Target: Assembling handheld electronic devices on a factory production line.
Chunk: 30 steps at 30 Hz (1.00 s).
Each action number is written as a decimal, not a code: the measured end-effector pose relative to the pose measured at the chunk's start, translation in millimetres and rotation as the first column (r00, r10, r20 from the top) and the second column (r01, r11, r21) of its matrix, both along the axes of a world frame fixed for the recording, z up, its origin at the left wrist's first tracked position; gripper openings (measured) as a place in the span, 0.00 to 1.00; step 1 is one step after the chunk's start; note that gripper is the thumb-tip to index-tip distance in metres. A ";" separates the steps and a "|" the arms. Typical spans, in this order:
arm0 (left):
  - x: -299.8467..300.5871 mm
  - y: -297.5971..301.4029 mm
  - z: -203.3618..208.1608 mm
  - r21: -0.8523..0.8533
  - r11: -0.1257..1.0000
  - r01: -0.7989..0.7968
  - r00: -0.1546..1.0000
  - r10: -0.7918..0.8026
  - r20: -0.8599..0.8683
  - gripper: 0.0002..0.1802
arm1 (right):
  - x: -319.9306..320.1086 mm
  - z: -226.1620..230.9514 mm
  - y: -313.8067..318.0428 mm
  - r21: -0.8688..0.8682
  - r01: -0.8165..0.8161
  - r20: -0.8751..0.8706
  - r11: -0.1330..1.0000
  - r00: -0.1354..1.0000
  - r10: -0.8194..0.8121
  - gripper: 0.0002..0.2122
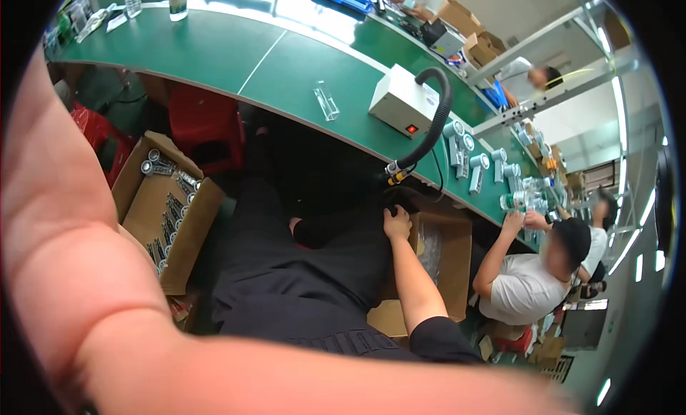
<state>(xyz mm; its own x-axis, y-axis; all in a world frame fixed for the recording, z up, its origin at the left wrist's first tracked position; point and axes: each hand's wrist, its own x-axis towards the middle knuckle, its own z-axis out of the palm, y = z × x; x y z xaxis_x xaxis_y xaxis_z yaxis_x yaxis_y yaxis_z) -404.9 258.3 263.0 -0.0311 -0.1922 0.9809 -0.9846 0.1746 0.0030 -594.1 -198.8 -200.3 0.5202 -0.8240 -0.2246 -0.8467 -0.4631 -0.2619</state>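
Observation:
My left hand [57, 193] is raised very close to the camera and fills the left side of the view. Its forearm crosses the lower edge, and its fingers are out of sight, so what it holds, if anything, cannot be seen. Lower down, my right hand [397, 223] rests on my dark-clothed thigh near the knee, fingers apart and nothing visible in them. Right beside it stands an open cardboard box [457, 254] with clear plastic pieces [430, 247] inside. On the bench ahead lies a clear plastic part [326, 101].
A white machine [404, 101] with a black flexible hose [444, 104] stands on the green bench [193, 47]. Several pale round-headed devices [479, 173] lie right of it. A cardboard box [196, 229] of similar devices sits left, near a red stool [206, 126]. A person [529, 283] works at right.

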 end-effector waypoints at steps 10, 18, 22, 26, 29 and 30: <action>-12.2 13.0 23.3 -0.157 0.979 0.131 0.975 -0.099 0.200 0.37 | 5.6 -0.9 -10.6 -0.265 -0.230 0.174 0.936 0.944 0.281 0.31; -31.2 4.2 33.1 -0.219 0.950 0.223 0.947 -0.158 0.280 0.37 | -26.4 16.5 0.3 -0.247 -0.116 0.209 0.962 0.963 0.170 0.30; -12.9 -16.9 68.3 -0.252 0.946 0.203 0.954 -0.134 0.268 0.37 | -47.9 -8.9 -13.3 -0.251 -0.035 0.285 0.967 0.952 0.108 0.30; 3.3 -43.7 78.8 -0.269 0.952 0.144 0.972 -0.085 0.219 0.37 | -20.7 52.2 14.6 0.007 -0.027 0.257 1.000 0.966 0.024 0.31; 5.6 -84.3 83.7 -0.286 0.936 0.203 0.969 -0.151 0.193 0.37 | -27.0 48.2 -0.2 -0.079 0.022 0.253 0.997 0.967 -0.001 0.31; 5.0 -84.1 83.6 -0.281 0.934 0.219 0.967 -0.170 0.188 0.37 | -28.8 45.7 8.7 -0.088 0.027 0.243 0.996 0.970 -0.005 0.31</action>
<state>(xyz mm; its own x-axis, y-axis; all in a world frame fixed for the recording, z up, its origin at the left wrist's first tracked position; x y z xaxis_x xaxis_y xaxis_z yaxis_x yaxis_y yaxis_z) -399.9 174.2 346.6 -0.1972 0.1331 0.9713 -0.9146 0.3317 -0.2312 -622.9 -190.1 -154.6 0.5365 -0.8437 -0.0180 -0.7707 -0.4811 -0.4178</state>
